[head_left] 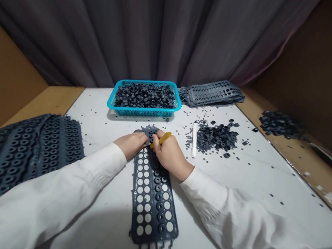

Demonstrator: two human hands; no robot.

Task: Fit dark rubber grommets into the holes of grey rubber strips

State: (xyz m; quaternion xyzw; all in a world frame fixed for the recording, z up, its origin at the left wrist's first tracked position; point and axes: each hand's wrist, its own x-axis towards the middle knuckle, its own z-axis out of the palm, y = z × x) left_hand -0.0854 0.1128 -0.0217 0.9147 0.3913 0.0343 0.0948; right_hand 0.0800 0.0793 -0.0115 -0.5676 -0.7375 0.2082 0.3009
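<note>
A long dark rubber sheet [153, 203] lies lengthwise on the white table, with rows of round holes and one row of raised rings along it. My left hand [132, 144] is closed at the sheet's far left edge, its fingertips pressed on the rubber. In my right hand [169, 153] is a slim yellow tool [164, 138], held like a pen over the sheet's far part. The tool's tip is down between my two hands, and I cannot make out its kind. My right hand covers part of the sheet's right side.
A blue basket [145, 113] full of small dark rubber pieces stands behind. Stacked sheets lie at left [44, 143] and back right [215, 93]. To the right are a white craft knife [195, 140], loose rubber bits [217, 136] and a dark heap [279, 123]. Side walls flank the table.
</note>
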